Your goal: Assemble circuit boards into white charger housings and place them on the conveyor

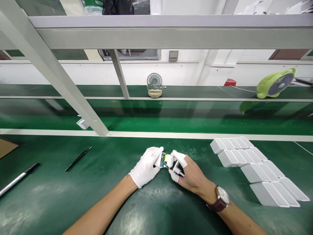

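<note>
A person's two hands met over a small circuit board (164, 161) above a green bench (117, 205).
The left hand (146, 166), in a white glove, had its fingers closed on a white casing (158, 162), with the circuit board showing at the casing's open right end, between the hands. The right hand (194, 173), bare but for white covers on its fingertips, was drawn in narrow around a small white part (177, 168) with a dark tip; whether that part touched the circuit board could not be told. A watch (223, 195) sat on the right wrist. To the right stood rows of white open boxes (256, 171); well off to the left lay a slim black tool (78, 159) and a marker (19, 179).
</note>
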{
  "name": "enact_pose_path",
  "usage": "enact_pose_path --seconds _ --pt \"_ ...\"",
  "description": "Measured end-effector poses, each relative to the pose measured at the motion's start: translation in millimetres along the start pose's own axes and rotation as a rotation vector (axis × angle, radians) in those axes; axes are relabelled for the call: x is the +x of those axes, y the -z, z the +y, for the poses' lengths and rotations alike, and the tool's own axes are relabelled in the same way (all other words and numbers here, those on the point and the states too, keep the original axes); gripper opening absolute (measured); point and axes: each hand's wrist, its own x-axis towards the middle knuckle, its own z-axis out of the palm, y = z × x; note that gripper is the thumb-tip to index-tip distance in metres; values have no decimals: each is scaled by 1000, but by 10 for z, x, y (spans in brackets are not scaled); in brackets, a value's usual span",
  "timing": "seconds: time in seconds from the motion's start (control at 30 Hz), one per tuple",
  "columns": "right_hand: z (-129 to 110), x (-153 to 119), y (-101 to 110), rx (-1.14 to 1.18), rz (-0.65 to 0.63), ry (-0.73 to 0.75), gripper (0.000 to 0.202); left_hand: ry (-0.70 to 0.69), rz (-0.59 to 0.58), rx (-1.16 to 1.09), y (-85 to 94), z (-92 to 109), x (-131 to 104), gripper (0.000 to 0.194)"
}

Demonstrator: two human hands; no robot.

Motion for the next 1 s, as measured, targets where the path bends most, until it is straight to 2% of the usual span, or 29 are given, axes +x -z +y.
enact_pose_path --seconds 0.3,1.0 --pt "-31 23 12 -27 -18 -4 76 -58 -28 -2 32 23 31 79" --pt "-49 45 29 -66 -27 18 76 -16 -34 -36 7 33 39 70"
